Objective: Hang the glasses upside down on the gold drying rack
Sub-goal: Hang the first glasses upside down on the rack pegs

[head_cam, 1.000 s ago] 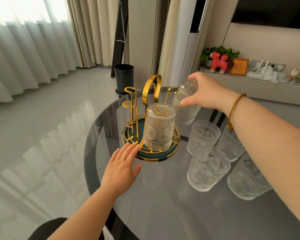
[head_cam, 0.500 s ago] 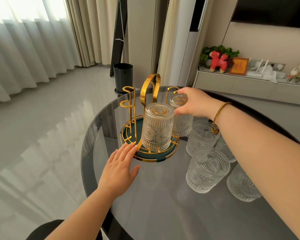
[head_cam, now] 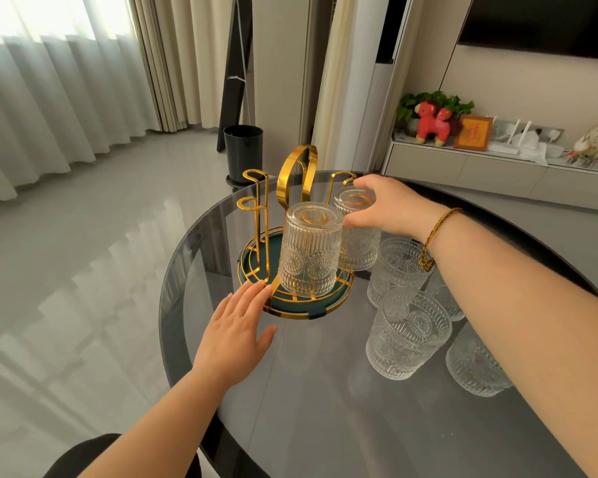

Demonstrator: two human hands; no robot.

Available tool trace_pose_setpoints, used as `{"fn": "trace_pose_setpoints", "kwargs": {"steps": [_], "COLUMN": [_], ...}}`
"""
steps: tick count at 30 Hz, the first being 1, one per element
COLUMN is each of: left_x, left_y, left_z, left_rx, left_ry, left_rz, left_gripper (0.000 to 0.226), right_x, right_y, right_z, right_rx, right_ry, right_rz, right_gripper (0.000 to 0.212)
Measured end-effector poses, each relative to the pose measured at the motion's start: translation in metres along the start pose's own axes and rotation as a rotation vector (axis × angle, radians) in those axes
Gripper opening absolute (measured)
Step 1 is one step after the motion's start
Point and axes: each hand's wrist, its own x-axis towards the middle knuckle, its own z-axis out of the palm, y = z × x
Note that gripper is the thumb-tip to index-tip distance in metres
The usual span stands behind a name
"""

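The right hand (head_cam: 390, 205) pinches the base of an inverted ribbed glass (head_cam: 358, 236), seating it over a prong of the gold drying rack (head_cam: 297, 188) behind the hung glass (head_cam: 308, 250). The left hand (head_cam: 237, 331), fingers (head_cam: 252, 293) spread flat on the desk (head_cam: 308, 391), braces the rack's rim, likely against sliding.

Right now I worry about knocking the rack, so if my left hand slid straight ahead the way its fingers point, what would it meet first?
The left hand lies flat with fingertips already at the gold drying rack base rim. Going on, it would likely push that rim first, then the front inverted glass; actual contact is unclear.
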Motion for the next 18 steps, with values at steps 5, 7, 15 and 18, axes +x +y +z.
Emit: {"fn": "trace_pose_setpoints", "kwargs": {"steps": [5,7,15,18], "left_x": [0.000,-0.003,-0.039,-0.050], "left_y": [0.000,0.002,0.035,0.045], "left_z": [0.000,0.000,0.002,0.004], "left_rx": [0.012,0.039,0.057,0.054], "left_ry": [0.006,0.005,-0.029,-0.107], "left_rz": [-0.001,-0.002,0.108,0.105], "left_gripper": [0.061,0.061,0.056,0.054], "right_x": [-0.032,-0.055,-0.158,-0.182], "right_y": [0.009,0.014,0.027,0.035], "right_z": [-0.002,0.001,0.045,0.069], "right_rx": [0.182,0.274,0.743,0.912], "right_ry": [0.152,0.237,0.600,0.733], "right_rz": [0.009,0.011,0.039,0.112], "right_gripper": [0.068,0.063,0.034,0.036]}}
